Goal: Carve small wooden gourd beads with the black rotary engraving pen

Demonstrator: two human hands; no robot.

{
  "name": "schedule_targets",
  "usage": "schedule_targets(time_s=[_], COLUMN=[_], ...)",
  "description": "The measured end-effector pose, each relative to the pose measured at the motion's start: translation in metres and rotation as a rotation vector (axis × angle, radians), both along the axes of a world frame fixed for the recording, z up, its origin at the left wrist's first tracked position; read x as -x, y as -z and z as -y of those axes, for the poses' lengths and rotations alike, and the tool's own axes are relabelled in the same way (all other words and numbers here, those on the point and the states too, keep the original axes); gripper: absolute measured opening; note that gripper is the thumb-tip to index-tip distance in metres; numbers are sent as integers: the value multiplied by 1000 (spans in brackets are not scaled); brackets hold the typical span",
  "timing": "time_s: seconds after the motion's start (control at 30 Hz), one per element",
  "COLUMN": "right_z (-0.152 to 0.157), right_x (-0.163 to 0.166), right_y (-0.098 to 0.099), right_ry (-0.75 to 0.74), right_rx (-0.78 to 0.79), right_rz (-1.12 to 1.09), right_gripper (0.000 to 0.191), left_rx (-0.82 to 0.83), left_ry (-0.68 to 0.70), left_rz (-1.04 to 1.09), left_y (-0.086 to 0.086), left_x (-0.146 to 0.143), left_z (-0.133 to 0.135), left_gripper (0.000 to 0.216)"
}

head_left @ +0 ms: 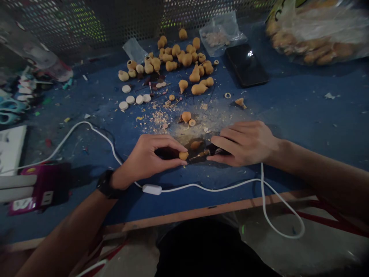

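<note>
My left hand (pixel 152 156) pinches a small tan bottle-gourd piece (pixel 183 155) between thumb and fingertips. My right hand (pixel 242 143) closes over a dark handheld rotary tool (pixel 219 151), whose brass-coloured tip (pixel 201 154) points toward that piece, close to it or touching; I cannot tell which. Another gourd piece (pixel 196 144) lies just above the tool, and a round one (pixel 186 116) sits farther up in pale sawdust (pixel 160 117). A heap of small gourds (pixel 178 55) fills the table's far middle, with several white discs (pixel 135 99) to its lower left.
A white cable (pixel 201 186) with an inline switch (pixel 152 189) crosses the blue work surface (pixel 302 127) near its wooden front edge (pixel 201 211). A black phone (pixel 246 65), plastic bags, a power strip (pixel 31 188) and a perforated metal wall (pixel 86 27) surround the work.
</note>
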State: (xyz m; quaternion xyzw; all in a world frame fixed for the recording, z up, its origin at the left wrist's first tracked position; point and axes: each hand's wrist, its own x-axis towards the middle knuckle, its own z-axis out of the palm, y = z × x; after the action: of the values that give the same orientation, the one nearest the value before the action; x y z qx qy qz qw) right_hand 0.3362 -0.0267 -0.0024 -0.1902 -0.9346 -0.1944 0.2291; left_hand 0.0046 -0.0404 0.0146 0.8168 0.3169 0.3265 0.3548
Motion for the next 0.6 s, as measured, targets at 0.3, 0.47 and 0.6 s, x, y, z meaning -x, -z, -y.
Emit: schedule_targets(time_s=[0.3, 0.47, 0.6], right_z=[3, 2, 0], right_x=[-1, 0, 2], right_y=[0, -2, -3], right_ry=[89, 13, 7], right_rx=[159, 2, -38], right_rz=[91, 40, 13], right_gripper=[51, 50, 52], left_rx=[4, 19, 11], left_ry=[4, -8, 4], left_rz=[26, 12, 34], left_y=[1, 1, 2], left_x=[-1, -1, -1], left_z=[0, 0, 0], left_gripper=[16, 18, 16])
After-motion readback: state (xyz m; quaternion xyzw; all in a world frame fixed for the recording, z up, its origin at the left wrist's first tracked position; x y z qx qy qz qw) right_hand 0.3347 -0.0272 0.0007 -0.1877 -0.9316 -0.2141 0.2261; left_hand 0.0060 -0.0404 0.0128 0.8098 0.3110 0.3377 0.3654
